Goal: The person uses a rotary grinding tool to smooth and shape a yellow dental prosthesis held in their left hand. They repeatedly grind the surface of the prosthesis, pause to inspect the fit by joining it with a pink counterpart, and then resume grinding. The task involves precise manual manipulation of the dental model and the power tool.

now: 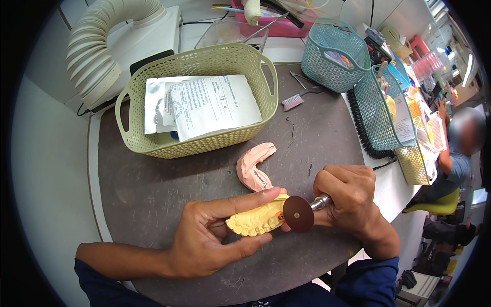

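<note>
near cast [250, 219]: yellow, orange patch [278, 214] | near disc [292, 209]: brown | arch model [248, 167]: pink | left basket [225, 139]: olive, perforated | far-right basket [318, 67]: teal, perforated

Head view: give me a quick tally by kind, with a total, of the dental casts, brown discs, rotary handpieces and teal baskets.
Dental casts: 2 (yellow dental cast in the left hand, pink dental cast)
Brown disc: 1
Rotary handpiece, in the right hand: 1
Teal baskets: 2 (upper teal basket, lower teal basket)
Total: 6
</note>
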`<action>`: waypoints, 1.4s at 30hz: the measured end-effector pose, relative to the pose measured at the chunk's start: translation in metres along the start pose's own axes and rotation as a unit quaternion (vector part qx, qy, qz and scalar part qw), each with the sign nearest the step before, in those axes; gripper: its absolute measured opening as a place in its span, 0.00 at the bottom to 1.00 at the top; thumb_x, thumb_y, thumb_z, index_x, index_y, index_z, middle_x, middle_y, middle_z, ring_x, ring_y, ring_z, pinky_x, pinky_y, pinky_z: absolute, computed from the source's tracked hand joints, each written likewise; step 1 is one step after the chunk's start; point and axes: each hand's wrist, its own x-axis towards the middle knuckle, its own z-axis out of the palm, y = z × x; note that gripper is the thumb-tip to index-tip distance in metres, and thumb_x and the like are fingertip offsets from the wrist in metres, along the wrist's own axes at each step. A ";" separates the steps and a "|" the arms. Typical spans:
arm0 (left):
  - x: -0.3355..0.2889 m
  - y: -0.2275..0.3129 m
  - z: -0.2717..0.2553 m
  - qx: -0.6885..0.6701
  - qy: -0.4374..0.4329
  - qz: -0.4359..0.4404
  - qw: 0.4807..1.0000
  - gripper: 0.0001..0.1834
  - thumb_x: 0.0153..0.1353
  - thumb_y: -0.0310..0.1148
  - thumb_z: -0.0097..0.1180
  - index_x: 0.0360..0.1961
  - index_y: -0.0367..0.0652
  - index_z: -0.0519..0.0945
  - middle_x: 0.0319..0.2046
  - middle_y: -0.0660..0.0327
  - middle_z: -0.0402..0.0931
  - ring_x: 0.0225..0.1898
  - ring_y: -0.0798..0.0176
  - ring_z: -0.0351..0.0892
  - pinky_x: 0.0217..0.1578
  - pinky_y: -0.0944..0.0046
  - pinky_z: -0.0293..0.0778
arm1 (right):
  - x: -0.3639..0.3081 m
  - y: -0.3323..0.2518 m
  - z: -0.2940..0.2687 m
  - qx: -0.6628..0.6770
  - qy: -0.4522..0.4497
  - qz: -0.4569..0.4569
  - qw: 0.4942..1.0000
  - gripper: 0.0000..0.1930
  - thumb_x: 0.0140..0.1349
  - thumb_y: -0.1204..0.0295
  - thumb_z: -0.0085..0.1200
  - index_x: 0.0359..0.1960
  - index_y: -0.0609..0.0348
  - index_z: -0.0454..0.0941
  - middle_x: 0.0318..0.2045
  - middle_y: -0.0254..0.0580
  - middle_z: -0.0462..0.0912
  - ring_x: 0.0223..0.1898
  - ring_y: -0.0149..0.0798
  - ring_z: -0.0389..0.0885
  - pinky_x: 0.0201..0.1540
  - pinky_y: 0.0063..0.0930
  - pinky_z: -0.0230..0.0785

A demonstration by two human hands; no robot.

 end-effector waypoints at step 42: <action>0.000 -0.004 -0.002 0.063 0.001 0.032 0.998 0.31 0.55 0.15 0.63 0.62 0.27 0.70 0.58 0.42 0.75 0.58 0.57 0.77 0.62 0.60 0.71 | 0.001 -0.001 -0.002 -0.005 -0.009 -0.004 1.000 0.30 0.41 0.45 0.73 0.14 0.53 0.66 0.12 0.32 0.66 0.12 0.34 0.70 0.15 0.29 0.62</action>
